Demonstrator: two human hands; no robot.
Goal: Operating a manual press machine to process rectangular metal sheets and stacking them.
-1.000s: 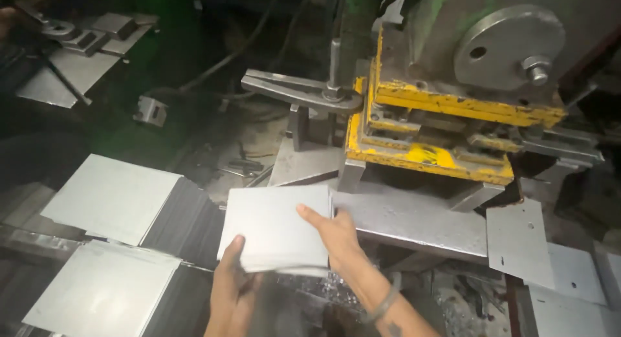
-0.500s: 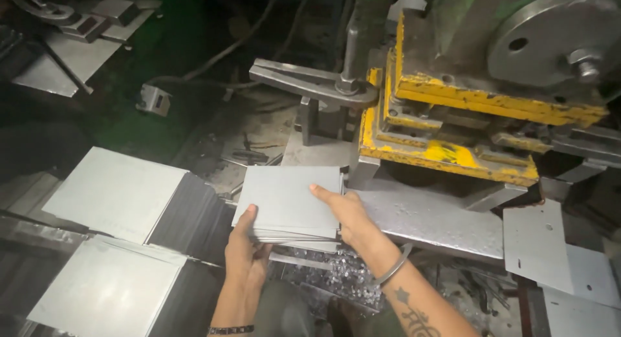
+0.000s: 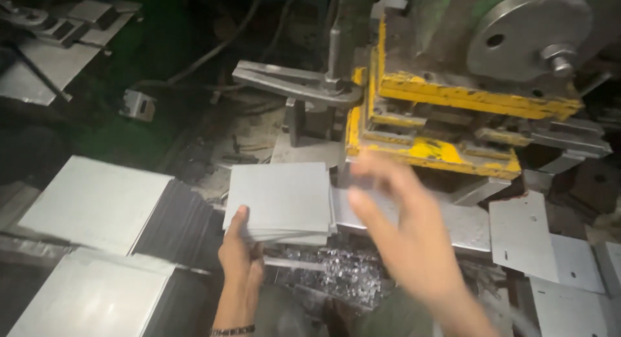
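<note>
left hand (image 3: 240, 250) pinching near edge of small stack of thin grey square metal sheets (image 3: 280, 200) on press bench | right hand (image 3: 409, 237) spread, blurred, above | risk: one-handed hold, sheets could fan and slide toward scrap shavings (image 3: 336, 279); sharp edges could cut

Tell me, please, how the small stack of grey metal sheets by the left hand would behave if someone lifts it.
The stack of sheets looks flat and stiff, so probably no flopping. Loose smooth layers may slide apart; the left hand steadies one edge.

Three sheet stacks (image 3: 279, 198); two hands (image 3: 240, 259); one press (image 3: 453, 97).
</note>
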